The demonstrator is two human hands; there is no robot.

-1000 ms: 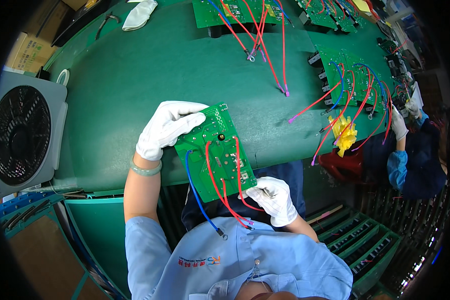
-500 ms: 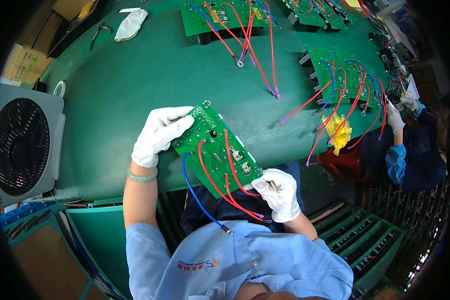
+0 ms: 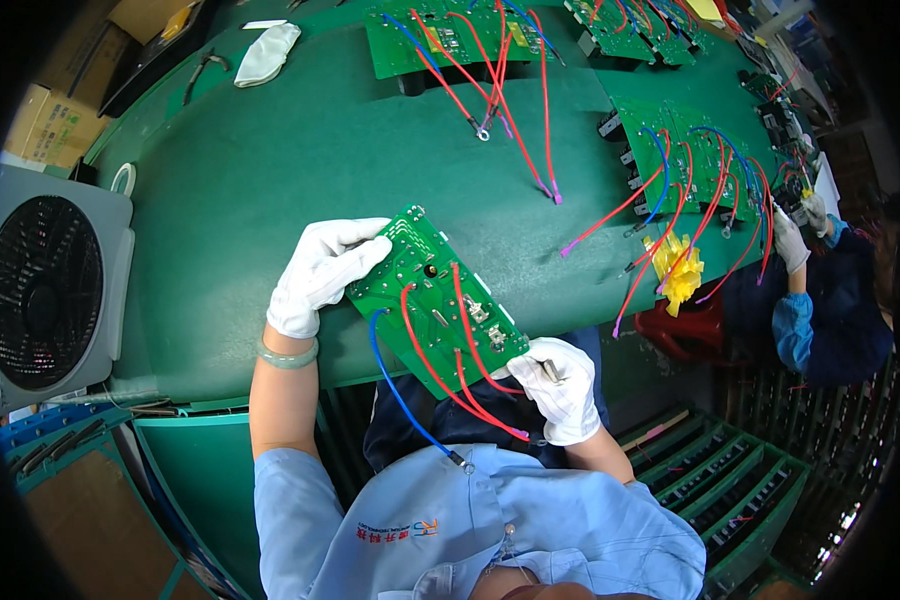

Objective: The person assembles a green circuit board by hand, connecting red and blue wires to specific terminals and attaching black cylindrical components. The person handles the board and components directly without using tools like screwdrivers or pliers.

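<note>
A green circuit board (image 3: 432,300) is held tilted between my two gloved hands, above the table's front edge. My left hand (image 3: 325,275) pinches its upper left edge, thumb on the face. At the lower right corner, my right hand (image 3: 562,390) has its fingers closed on the board; a small metal piece whose kind I cannot make out shows between those fingers. Red wires (image 3: 457,385) and one blue wire (image 3: 402,395) with a ring terminal hang from the board toward my lap.
Wired circuit boards (image 3: 450,45) lie at the back of the green table (image 3: 210,230), with more boards (image 3: 685,165) at the right beside crumpled yellow material (image 3: 677,275). A fan (image 3: 45,290) stands left. A co-worker's gloved hand (image 3: 790,240) is at far right; a slotted rack (image 3: 710,490) stands below.
The view has shifted very slightly. Both hands keep the same hold on the circuit board, with hardly any movement.
</note>
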